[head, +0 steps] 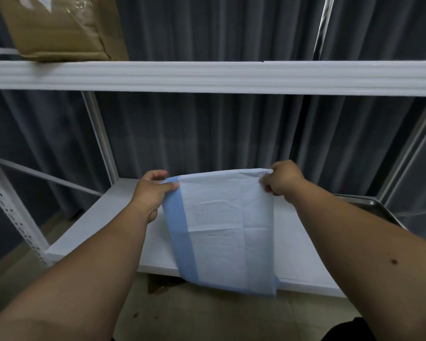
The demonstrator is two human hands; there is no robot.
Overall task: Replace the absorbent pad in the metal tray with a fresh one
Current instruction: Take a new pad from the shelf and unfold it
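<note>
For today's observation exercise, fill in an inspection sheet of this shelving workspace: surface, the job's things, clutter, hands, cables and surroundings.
Surface: white lower shelf of a metal rack, bare where visible.
Job's things: absorbent pad, white with blue borders, partly folded, held up by its top corners and hanging past the shelf's front edge; metal tray at the shelf's right end, mostly hidden by the right arm.
Clutter: cardboard package on the upper shelf.
Hands: left hand pinches the pad's top left corner; right hand pinches the top right corner.
Cables: nothing seen.
Surroundings: grey curtain behind the rack; stained floor below.
</note>
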